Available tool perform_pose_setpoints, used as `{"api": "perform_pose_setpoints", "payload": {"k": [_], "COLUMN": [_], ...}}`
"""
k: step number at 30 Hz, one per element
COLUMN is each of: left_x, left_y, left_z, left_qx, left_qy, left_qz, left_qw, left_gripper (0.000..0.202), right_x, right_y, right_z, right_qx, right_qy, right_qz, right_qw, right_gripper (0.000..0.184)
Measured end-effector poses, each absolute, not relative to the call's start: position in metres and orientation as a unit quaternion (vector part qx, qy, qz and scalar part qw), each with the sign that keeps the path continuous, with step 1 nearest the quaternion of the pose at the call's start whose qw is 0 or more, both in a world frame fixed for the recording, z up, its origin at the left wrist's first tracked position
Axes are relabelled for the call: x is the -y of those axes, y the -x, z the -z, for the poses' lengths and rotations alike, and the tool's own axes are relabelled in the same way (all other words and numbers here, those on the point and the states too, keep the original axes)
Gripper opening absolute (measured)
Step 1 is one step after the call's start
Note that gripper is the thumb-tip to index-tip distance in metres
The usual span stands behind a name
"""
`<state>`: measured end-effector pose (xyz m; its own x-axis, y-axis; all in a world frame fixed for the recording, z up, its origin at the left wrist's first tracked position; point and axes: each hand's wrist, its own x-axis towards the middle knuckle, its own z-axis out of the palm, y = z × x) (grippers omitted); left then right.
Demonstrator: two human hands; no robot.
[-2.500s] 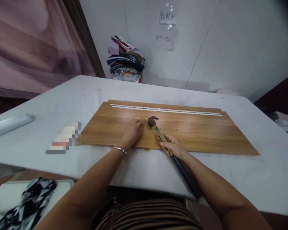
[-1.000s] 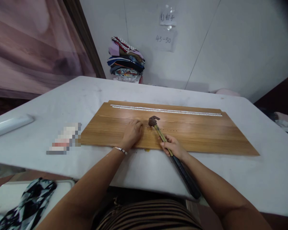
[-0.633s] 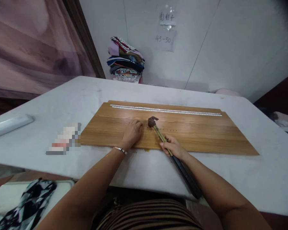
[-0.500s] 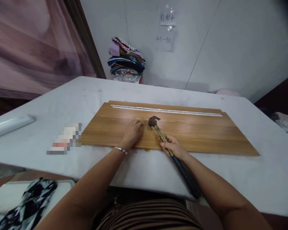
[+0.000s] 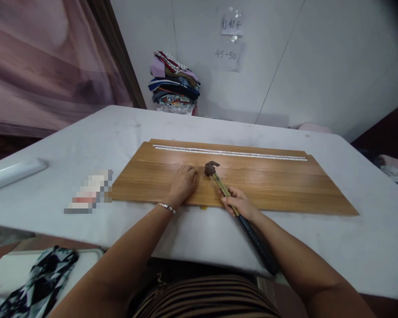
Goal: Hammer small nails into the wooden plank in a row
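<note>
My right hand (image 5: 239,202) is closed around the pale, wood-coloured shaft of a claw hammer (image 5: 226,191), ahead of its long black grip. The hammer's rusty brown head (image 5: 211,168) is over the middle of a wooden board (image 5: 285,185), close to my left hand's fingertips. My left hand (image 5: 185,180) rests on the board with its fingers curled and drawn together. Whatever those fingers pinch, if anything, is hidden beneath them. A row of small dark nails or holes (image 5: 236,180) runs to the right of the hammer head. Tiny marks also show left of my left hand.
Two white measuring strips (image 5: 230,153) lie along the board's far side. The board is on a white-covered table (image 5: 119,128). A blurred-out item (image 5: 89,192) lies left of it, near a white roll (image 5: 16,172). Folded cloths (image 5: 175,84) are stacked by the wall.
</note>
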<state>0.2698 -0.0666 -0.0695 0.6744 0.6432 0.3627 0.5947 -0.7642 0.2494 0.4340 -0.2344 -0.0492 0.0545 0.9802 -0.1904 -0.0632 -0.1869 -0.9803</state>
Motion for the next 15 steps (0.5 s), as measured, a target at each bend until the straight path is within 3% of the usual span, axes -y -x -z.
{"api": "perform_pose_setpoints", "payload": {"k": [15], "left_x": [0.0678], "left_y": [-0.2701], "left_z": [0.0678], "left_qx": [-0.339], "left_qy": [-0.912], "left_qz": [-0.225], "left_qw": [0.055], "left_gripper": [0.022], "right_x": [0.2345], "right_y": [-0.4339], "right_z": [0.0496], "right_qx": [0.420], "right_qy": [0.550], "right_qz": [-0.544], "right_qw": [0.474], "right_gripper": [0.026]}}
